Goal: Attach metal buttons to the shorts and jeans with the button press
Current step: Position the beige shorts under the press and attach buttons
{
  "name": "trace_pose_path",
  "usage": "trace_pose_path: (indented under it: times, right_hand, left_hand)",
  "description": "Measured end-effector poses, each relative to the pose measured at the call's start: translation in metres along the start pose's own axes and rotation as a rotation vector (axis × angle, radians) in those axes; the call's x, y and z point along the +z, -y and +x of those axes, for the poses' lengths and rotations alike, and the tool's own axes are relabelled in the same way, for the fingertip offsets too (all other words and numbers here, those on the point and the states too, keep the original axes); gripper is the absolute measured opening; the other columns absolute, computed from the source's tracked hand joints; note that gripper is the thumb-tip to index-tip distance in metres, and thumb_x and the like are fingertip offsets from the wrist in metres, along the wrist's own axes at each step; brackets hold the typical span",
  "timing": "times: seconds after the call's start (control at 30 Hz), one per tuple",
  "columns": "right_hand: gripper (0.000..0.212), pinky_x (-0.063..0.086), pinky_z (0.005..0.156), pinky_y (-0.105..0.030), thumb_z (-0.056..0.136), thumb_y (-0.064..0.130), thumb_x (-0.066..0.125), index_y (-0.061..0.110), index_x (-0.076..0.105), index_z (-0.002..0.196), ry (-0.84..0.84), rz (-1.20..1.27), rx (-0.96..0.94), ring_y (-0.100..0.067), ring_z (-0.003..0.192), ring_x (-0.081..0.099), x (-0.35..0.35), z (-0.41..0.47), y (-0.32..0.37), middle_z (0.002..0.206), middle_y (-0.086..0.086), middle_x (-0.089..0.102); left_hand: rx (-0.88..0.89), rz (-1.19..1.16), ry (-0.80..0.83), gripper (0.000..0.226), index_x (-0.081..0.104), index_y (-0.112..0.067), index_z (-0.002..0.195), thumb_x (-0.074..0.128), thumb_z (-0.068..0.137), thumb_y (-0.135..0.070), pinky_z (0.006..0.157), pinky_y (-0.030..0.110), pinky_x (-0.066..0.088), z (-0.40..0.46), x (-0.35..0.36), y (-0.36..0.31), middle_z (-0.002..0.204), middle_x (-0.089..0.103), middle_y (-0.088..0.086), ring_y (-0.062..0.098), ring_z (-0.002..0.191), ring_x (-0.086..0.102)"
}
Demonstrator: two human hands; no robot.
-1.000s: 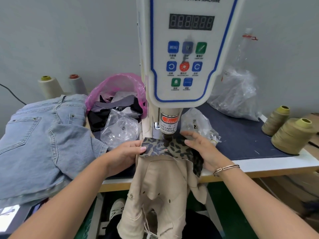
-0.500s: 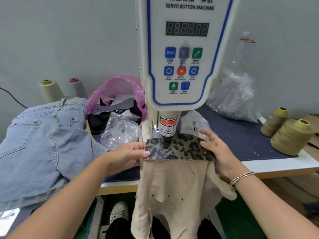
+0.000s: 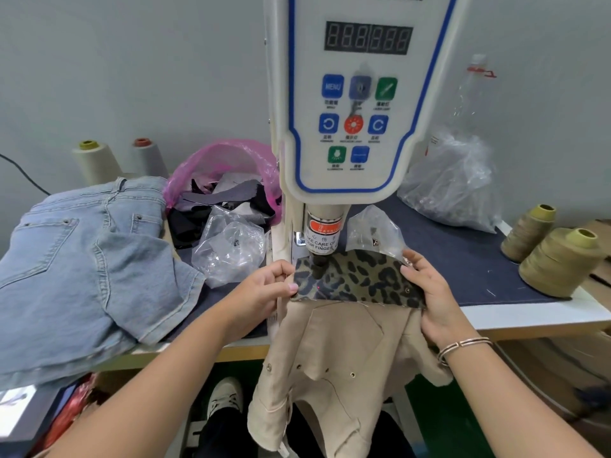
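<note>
While the press (image 3: 322, 239) meets it, each hand (image 3: 264, 292) (image 3: 429, 299) pinches the leopard waistband (image 3: 357, 280).

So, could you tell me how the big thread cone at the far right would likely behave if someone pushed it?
The thread cone looks tightly wound and bulky, so it is probably fairly heavy and stiff. It stands on its wide base on the table, so a low push would likely slide it; a high push might tip it, and then it could roll.
</note>
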State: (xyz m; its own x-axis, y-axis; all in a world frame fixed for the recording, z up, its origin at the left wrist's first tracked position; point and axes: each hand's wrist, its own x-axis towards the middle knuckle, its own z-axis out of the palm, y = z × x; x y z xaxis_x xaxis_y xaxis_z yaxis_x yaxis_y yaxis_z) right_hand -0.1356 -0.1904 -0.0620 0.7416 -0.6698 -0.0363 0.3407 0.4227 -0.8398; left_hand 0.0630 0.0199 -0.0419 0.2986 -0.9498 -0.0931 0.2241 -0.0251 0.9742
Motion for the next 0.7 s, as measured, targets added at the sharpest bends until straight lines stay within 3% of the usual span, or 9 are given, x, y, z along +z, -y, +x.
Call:
trace_pose_path:
  times: [0.2, 0.37, 0.57, 0.7]
  right_hand:
    - [0.032, 0.058, 0.068, -0.031, 0.076, 0.008, 0.060, 0.017, 0.060, 0.106, -0.018, 0.007, -0.035, -0.019, 0.085, 0.070, -0.003, -0.001, 0.000, 0.098, -0.007, 0.072]
    - [0.035, 0.059, 0.072, -0.032, 0.074, 0.011, 0.062, 0.018, 0.059, 0.108, -0.047, -0.030, -0.039, -0.019, 0.087, 0.069, -0.003, -0.002, 0.000, 0.097, -0.005, 0.073]
    - [0.035, 0.058, 0.070, -0.032, 0.073, 0.012, 0.063, 0.020, 0.060, 0.107, -0.075, -0.044, -0.038, -0.018, 0.087, 0.070, 0.000, -0.002, 0.000, 0.096, -0.005, 0.073]
    - [0.035, 0.058, 0.069, -0.031, 0.073, 0.012, 0.064, 0.020, 0.059, 0.107, -0.091, -0.035, -0.036, -0.018, 0.087, 0.070, 0.000, -0.002, 0.000, 0.095, -0.004, 0.073]
  left_hand:
    - [0.001, 0.068, -0.103, 0.019, 0.053, -0.012, 0.101, 0.060, 0.089, 0.002, 0.061, 0.015, 0.045, -0.004, 0.004, 0.001, 0.065, 0.057, -0.009, 0.002, 0.060, 0.056]
    - [-0.008, 0.071, -0.222, 0.028, 0.043, -0.013, 0.096, 0.065, 0.085, 0.000, 0.066, 0.028, 0.034, -0.008, 0.010, -0.001, 0.067, 0.056, -0.003, 0.010, 0.063, 0.051]
    - [-0.022, 0.069, -0.258, 0.027, 0.039, -0.015, 0.091, 0.057, 0.091, 0.004, 0.069, 0.030, 0.031, -0.009, 0.014, -0.001, 0.077, 0.044, 0.002, 0.013, 0.070, 0.044]
    - [-0.017, 0.078, -0.246, 0.028, 0.037, -0.015, 0.090, 0.056, 0.091, 0.005, 0.063, 0.024, 0.037, -0.009, 0.016, -0.003, 0.064, 0.048, -0.006, 0.007, 0.059, 0.052]
